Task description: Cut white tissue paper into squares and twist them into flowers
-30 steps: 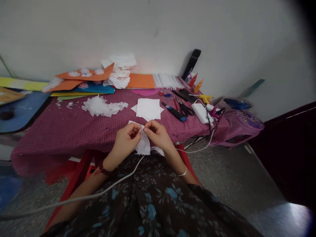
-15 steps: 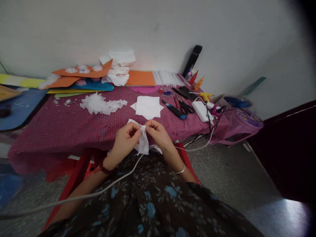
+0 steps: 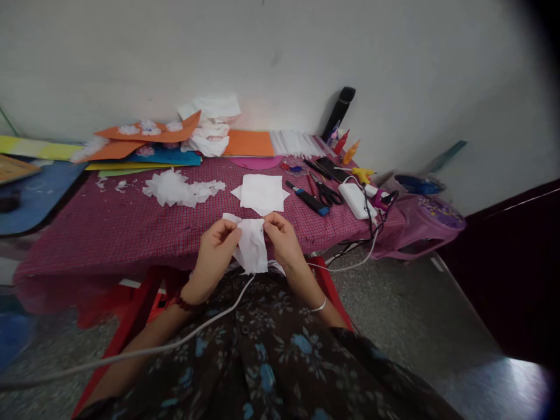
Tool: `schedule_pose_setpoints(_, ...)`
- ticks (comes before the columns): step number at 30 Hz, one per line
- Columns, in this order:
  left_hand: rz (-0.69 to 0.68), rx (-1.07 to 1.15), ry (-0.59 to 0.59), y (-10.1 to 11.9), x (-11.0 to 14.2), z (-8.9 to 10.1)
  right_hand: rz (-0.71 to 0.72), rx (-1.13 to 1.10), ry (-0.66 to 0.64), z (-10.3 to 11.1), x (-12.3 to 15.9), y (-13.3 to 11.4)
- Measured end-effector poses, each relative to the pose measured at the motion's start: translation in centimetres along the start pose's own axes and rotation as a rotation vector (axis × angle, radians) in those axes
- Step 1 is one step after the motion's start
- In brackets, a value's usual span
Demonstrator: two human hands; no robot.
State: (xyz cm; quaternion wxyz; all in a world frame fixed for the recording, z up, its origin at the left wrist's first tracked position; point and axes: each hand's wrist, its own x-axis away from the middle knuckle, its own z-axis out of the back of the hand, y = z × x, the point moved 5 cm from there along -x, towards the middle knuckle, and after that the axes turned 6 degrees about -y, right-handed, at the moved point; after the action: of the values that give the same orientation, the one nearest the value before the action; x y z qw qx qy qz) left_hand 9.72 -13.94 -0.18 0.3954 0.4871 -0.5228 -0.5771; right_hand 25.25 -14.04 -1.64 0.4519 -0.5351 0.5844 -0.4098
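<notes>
Between my hands, just off the table's front edge, hangs a thin white tissue paper [image 3: 254, 248]. My left hand [image 3: 214, 251] pinches its upper left part between thumb and fingers. At the upper right corner, my right hand [image 3: 282, 239] has the same paper in a closed pinch. The sheet looks creased, with its lower end hanging down over my lap. Beyond my hands lies a stack of white paper squares [image 3: 262, 193], with corners sticking out from beneath. To its left, a row of frilled white tissue pieces [image 3: 177, 188] lies on the cloth.
A checked cloth [image 3: 126, 227] covers the table. At right lie a blue-black cutter [image 3: 308, 198], scissors [image 3: 329, 193], a white power strip [image 3: 355, 201] with cables and a yellow glue gun [image 3: 363, 175]. Orange sheets [image 3: 170, 133] and crumpled tissue [image 3: 207, 140] sit against the wall.
My hands have moved apart, spreading the tissue paper, so more of its upper edge shows between them. The things on the table stay where they were.
</notes>
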Motion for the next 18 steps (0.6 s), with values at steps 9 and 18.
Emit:
schedule_pose_setpoints(9, 0.069, 0.15, 0.075, -0.1, -0.2, -0.1, 0.015, -0.051, 0.096, 0.6, 0.0, 0.0)
schedule_pose_setpoints(18, 0.12, 0.275, 0.131, -0.3, -0.2, -0.1, -0.021, -0.077, 0.097, 0.7, -0.2, 0.5)
